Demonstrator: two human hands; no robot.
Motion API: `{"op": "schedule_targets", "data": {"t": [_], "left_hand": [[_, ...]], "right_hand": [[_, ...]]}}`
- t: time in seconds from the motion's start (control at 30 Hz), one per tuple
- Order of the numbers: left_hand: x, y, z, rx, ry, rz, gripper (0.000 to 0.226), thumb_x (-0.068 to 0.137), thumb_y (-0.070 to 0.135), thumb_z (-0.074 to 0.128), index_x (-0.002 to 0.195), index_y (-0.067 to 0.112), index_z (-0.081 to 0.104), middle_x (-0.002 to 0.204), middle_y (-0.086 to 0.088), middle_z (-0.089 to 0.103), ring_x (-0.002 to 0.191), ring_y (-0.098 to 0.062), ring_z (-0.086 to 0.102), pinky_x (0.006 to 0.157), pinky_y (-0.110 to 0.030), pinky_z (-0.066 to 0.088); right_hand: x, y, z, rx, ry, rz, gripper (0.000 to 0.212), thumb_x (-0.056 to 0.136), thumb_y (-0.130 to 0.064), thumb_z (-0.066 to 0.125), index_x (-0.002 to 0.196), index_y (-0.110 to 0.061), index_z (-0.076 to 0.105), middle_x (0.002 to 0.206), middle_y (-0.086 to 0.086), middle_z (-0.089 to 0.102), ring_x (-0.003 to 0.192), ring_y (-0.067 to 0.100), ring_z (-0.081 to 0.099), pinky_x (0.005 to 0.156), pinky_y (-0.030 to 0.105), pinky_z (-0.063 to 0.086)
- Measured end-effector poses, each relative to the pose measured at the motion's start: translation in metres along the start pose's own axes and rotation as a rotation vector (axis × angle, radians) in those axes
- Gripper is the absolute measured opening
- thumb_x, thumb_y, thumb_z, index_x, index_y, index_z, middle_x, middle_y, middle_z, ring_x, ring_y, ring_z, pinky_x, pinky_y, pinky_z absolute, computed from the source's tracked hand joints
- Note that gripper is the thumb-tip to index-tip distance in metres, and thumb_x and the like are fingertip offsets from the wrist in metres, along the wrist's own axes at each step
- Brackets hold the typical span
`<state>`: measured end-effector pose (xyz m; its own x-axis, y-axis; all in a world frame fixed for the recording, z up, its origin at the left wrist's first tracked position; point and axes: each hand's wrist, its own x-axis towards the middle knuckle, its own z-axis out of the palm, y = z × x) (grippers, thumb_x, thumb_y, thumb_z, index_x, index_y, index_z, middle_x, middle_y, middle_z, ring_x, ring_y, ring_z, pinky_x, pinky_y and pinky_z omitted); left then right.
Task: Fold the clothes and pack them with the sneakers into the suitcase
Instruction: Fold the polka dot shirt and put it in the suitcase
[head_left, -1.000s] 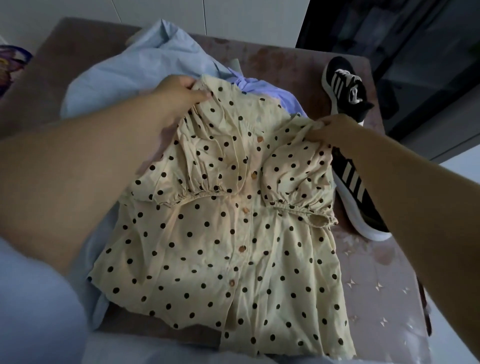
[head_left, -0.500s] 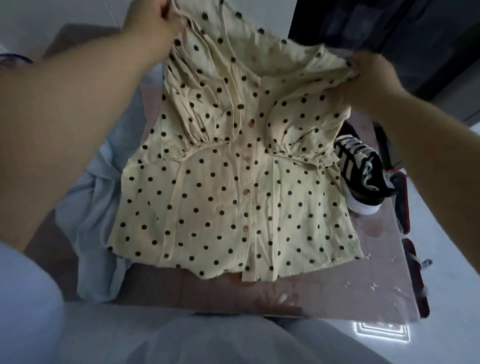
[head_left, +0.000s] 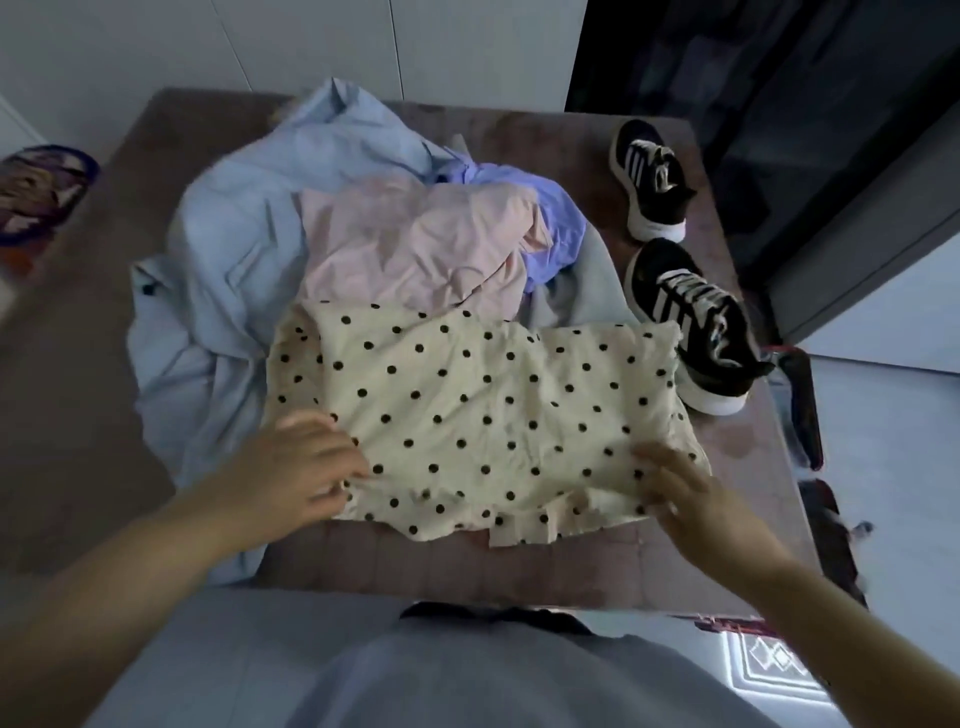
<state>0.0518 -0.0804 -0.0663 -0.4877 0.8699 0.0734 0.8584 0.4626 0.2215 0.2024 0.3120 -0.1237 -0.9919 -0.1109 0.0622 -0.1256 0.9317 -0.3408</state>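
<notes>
Both hands sit at the near hem of the polka-dot blouse (head_left: 483, 415). The left hand (head_left: 306, 467) bends its fingers on the left corner, pinching or merely pressing I cannot tell; the right hand (head_left: 691, 499) lies flat and spread on the right corner. The thin cream cloth is creased, so smoothing outward before folding should keep edges square. It lies on the worktop (head_left: 519, 566). Beyond it are heaped a soft pink garment (head_left: 415, 244) and a pale blue shirt (head_left: 249, 234), and to its right stand black striped sneakers (head_left: 691, 322).
</notes>
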Motion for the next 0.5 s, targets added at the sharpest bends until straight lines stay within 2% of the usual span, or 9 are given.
{"op": "schedule_targets", "data": {"t": [0.1, 0.2, 0.27, 0.33, 0.4, 0.47, 0.5], "left_hand": [[-0.014, 0.009, 0.019, -0.006, -0.005, 0.005, 0.019, 0.069, 0.031, 0.05, 0.087, 0.031, 0.044, 0.07, 0.011, 0.061, 0.073, -0.007, 0.048, 0.097, -0.02, 0.025], [-0.018, 0.024, 0.016, 0.0, 0.188, 0.058, 0.013, 0.073, 0.023, 0.056, 0.084, 0.023, 0.049, 0.069, 0.004, 0.059, 0.073, -0.011, 0.046, 0.092, -0.027, 0.036], [-0.02, 0.026, 0.02, 0.057, 0.212, 0.035, 0.009, 0.073, 0.02, 0.054, 0.081, 0.021, 0.051, 0.07, 0.003, 0.059, 0.074, -0.013, 0.046, 0.09, -0.031, 0.038], [-0.025, 0.019, 0.035, 0.148, 0.06, -0.049, 0.013, 0.068, 0.021, 0.055, 0.081, 0.024, 0.052, 0.072, 0.006, 0.06, 0.078, -0.012, 0.045, 0.097, -0.031, 0.031], [-0.033, 0.012, 0.056, 0.211, -0.101, -0.113, 0.024, 0.06, 0.018, 0.064, 0.082, 0.025, 0.057, 0.075, 0.009, 0.06, 0.08, -0.013, 0.049, 0.099, -0.031, 0.028], [-0.042, 0.01, 0.07, 0.244, -0.173, -0.148, 0.026, 0.064, 0.015, 0.054, 0.086, 0.026, 0.06, 0.08, 0.01, 0.061, 0.081, -0.016, 0.054, 0.095, -0.032, 0.032], [-0.045, 0.011, 0.073, 0.245, -0.176, -0.165, 0.03, 0.066, 0.016, 0.045, 0.088, 0.027, 0.062, 0.082, 0.01, 0.063, 0.084, -0.016, 0.052, 0.094, -0.031, 0.033]], "right_hand": [[-0.012, -0.006, 0.019, 0.048, -0.017, -0.018, 0.015, 0.083, -0.029, 0.054, 0.076, -0.025, 0.042, 0.121, -0.004, 0.058, 0.078, 0.016, 0.066, 0.05, 0.027, 0.052], [-0.014, -0.022, 0.008, 0.195, 0.191, 0.058, 0.019, 0.081, -0.027, 0.05, 0.068, -0.014, 0.049, 0.108, -0.005, 0.06, 0.075, 0.003, 0.054, 0.059, 0.014, 0.045], [-0.018, -0.025, 0.008, 0.283, 0.282, 0.145, 0.025, 0.082, -0.027, 0.048, 0.067, -0.007, 0.053, 0.106, -0.003, 0.06, 0.077, 0.001, 0.053, 0.065, 0.012, 0.043], [-0.02, -0.02, 0.012, 0.274, 0.175, 0.19, 0.025, 0.084, -0.035, 0.047, 0.071, -0.014, 0.053, 0.114, -0.004, 0.059, 0.086, -0.001, 0.054, 0.07, 0.013, 0.042], [-0.021, -0.015, 0.022, 0.205, -0.075, 0.22, 0.02, 0.088, -0.041, 0.051, 0.076, -0.025, 0.049, 0.132, -0.013, 0.048, 0.104, 0.0, 0.051, 0.081, 0.015, 0.038], [-0.021, -0.014, 0.029, 0.152, -0.303, 0.265, 0.02, 0.089, -0.042, 0.053, 0.078, -0.028, 0.044, 0.142, -0.022, 0.033, 0.119, 0.003, 0.043, 0.087, 0.015, 0.034], [-0.02, -0.016, 0.03, 0.126, -0.321, 0.281, 0.021, 0.089, -0.043, 0.052, 0.077, -0.028, 0.044, 0.142, -0.022, 0.033, 0.122, 0.006, 0.042, 0.09, 0.017, 0.035]]}}
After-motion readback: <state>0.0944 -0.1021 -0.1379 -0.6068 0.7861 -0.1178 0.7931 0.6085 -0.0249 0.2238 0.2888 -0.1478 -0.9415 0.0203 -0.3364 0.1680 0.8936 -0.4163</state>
